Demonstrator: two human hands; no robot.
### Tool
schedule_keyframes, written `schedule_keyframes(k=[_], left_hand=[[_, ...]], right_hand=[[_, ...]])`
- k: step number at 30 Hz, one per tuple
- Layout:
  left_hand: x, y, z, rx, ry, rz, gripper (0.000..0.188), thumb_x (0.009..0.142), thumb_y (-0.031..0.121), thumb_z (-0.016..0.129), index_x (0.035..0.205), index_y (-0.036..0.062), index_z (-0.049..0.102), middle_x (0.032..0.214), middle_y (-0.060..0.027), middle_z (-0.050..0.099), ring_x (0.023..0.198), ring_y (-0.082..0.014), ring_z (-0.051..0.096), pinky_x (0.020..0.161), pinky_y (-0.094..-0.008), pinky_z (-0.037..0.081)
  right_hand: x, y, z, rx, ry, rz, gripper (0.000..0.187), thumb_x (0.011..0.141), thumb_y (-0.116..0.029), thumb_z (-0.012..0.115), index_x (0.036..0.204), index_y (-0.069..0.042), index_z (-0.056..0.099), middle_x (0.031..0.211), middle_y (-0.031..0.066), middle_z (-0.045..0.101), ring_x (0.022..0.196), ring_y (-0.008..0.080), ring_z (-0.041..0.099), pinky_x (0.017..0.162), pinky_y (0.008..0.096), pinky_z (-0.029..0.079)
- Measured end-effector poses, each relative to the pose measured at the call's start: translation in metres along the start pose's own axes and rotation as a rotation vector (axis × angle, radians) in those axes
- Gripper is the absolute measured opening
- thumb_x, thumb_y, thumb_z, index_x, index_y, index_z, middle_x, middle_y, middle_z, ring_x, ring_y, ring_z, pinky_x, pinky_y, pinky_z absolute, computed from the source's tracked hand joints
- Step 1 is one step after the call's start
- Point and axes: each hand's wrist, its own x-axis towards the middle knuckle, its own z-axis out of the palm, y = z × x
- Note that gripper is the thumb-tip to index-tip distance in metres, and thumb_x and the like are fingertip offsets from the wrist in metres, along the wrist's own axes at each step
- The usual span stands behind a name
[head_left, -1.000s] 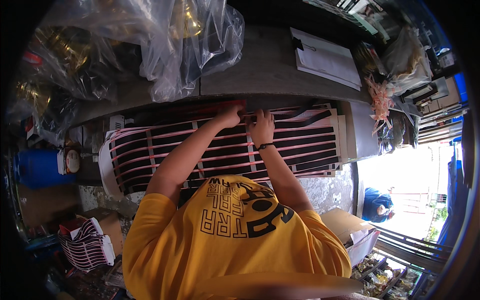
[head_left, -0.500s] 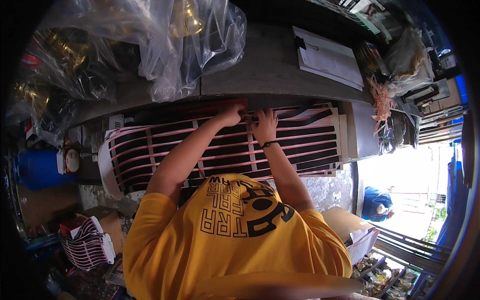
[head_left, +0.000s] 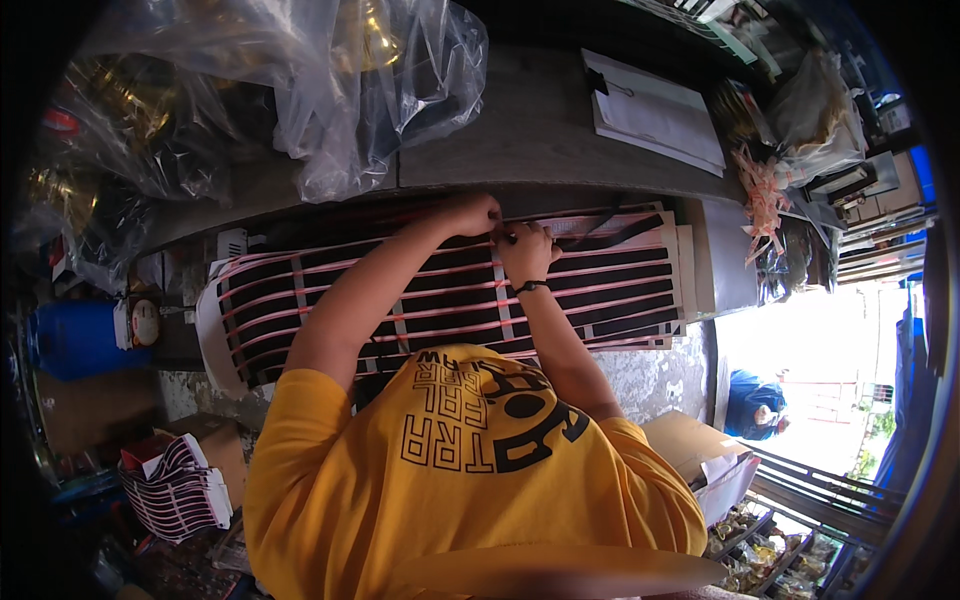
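A long board (head_left: 440, 290) lies before me, covered in black bands with pink-and-white ribbons running lengthwise and grey strips crossing them. At its far edge, near the middle, my left hand (head_left: 474, 214) is closed, fingertips pinched together; what they hold is too small to make out. Just right of it my right hand (head_left: 527, 254), with a dark band on the wrist, rests over the ribbons with bent fingers, a small dark bit showing at the fingertips. A loose black strip (head_left: 625, 232) lies across the board's far right part.
A grey shelf (head_left: 490, 130) overhangs the far side, bearing clear plastic bags (head_left: 350, 110) and clipped papers (head_left: 655, 115). A blue container (head_left: 75, 338) stands left. Another striped stack (head_left: 175, 490) sits lower left, beside a cardboard box (head_left: 222, 455). A second box (head_left: 685, 445) is at right.
My left hand has shifted slightly right and turned, its fingertips now close to the right hand's. The right hand has drawn slightly nearer to me, its fingers more bent.
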Motion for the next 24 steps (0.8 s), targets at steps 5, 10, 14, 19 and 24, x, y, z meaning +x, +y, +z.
schedule_keyframes(k=[5,10,14,19,24], left_hand=[[0.012,0.012,-0.017,0.106,-0.162,0.081,0.024,0.075,0.02,0.068,0.093,0.0043,0.072,0.085,-0.0154,0.071,0.079,-0.0279,0.067,0.073,-0.0383,0.051],[0.024,0.02,-0.018,0.193,-0.233,0.142,0.026,0.072,0.02,0.072,0.092,0.0024,0.072,0.086,-0.0158,0.071,0.081,-0.028,0.067,0.074,-0.0382,0.052],[0.027,0.022,-0.018,0.237,-0.267,0.156,0.027,0.072,0.02,0.072,0.092,0.0024,0.072,0.087,-0.0163,0.071,0.082,-0.0287,0.067,0.075,-0.0385,0.052],[0.029,0.012,-0.014,0.242,-0.235,0.183,0.028,0.074,0.023,0.07,0.094,0.0031,0.071,0.09,-0.0165,0.071,0.084,-0.0288,0.067,0.076,-0.0391,0.052],[0.032,-0.003,-0.011,0.138,-0.22,0.14,0.029,0.078,0.027,0.068,0.095,0.0033,0.071,0.093,-0.0164,0.071,0.087,-0.0283,0.067,0.077,-0.0394,0.052]], right_hand=[[0.005,0.008,0.003,0.044,-0.012,0.036,0.017,0.073,-0.034,0.076,0.082,-0.021,0.078,0.099,0.0059,0.067,0.103,0.0322,0.058,0.082,0.0535,0.04],[0.006,0.014,0.012,0.136,0.028,0.076,0.012,0.068,-0.028,0.076,0.078,-0.022,0.076,0.099,0.0034,0.065,0.107,0.033,0.054,0.082,0.0557,0.04],[0.004,0.012,0.015,0.119,0.058,0.107,0.011,0.067,-0.026,0.076,0.076,-0.021,0.076,0.1,0.0029,0.064,0.108,0.033,0.053,0.083,0.0565,0.04],[-0.003,0.004,0.013,0.117,0.12,0.061,0.01,0.07,-0.026,0.075,0.077,-0.018,0.075,0.101,0.0022,0.063,0.108,0.0316,0.052,0.086,0.0552,0.038],[-0.007,-0.003,0.008,0.088,0.194,-0.044,0.007,0.073,-0.025,0.074,0.076,-0.018,0.075,0.098,0.0016,0.061,0.106,0.0289,0.052,0.086,0.0509,0.037]])
